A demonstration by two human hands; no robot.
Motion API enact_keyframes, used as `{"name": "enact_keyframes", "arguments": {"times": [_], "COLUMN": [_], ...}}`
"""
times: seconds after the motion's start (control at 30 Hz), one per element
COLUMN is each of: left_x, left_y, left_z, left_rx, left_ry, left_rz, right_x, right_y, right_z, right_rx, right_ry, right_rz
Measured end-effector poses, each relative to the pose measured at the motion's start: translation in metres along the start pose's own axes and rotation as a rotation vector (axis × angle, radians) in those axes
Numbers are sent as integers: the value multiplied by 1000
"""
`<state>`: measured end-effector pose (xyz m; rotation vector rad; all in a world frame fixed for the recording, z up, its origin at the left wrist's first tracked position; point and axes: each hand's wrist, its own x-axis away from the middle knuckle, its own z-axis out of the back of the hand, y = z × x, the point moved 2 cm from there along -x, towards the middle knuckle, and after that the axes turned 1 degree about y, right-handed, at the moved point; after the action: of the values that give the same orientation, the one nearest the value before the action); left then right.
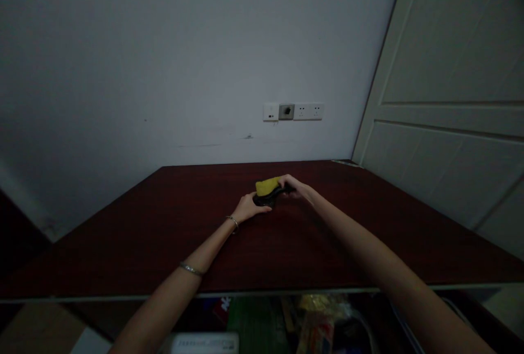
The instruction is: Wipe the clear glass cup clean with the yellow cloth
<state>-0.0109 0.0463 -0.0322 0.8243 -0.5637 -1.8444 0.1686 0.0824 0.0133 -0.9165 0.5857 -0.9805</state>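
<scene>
Over the dark red tabletop [229,255], both hands hold a black curved object [268,199] whose exact kind I cannot make out. A yellow piece [267,186] that looks like a sponge or cloth sits against its upper side. My left hand [249,207] is closed around the left end of the black object, thumb along its lower edge. My right hand [291,184] grips the right end, with its fingers beside the yellow piece. On my left wrist is a thin bracelet [234,223], with a wider bangle [190,270] farther up the forearm.
Behind the table, a white wall [204,70] carries a row of sockets [303,111]. A pale panelled door [442,108] stands at the right. Below the front edge, an open space holds a green item [256,326], a white box [204,343] and wrapped packages [321,321].
</scene>
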Motion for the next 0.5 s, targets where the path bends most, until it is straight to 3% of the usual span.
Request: {"name": "enact_keyframes", "arguments": {"times": [0.2,0.37,0.5], "left_x": [-1,0,2], "left_y": [-3,-3,2], "left_z": [-1,-2,2], "left_rx": [31,93,111], "left_ry": [-26,-29,-6], "left_rz": [15,81,77], "right_x": [13,18,21], "right_y": [5,13,9], "right_z": [5,0,-1], "right_rx": [-289,-793,-829], "right_ry": [197,355,365], "right_rz": [86,74,96]}}
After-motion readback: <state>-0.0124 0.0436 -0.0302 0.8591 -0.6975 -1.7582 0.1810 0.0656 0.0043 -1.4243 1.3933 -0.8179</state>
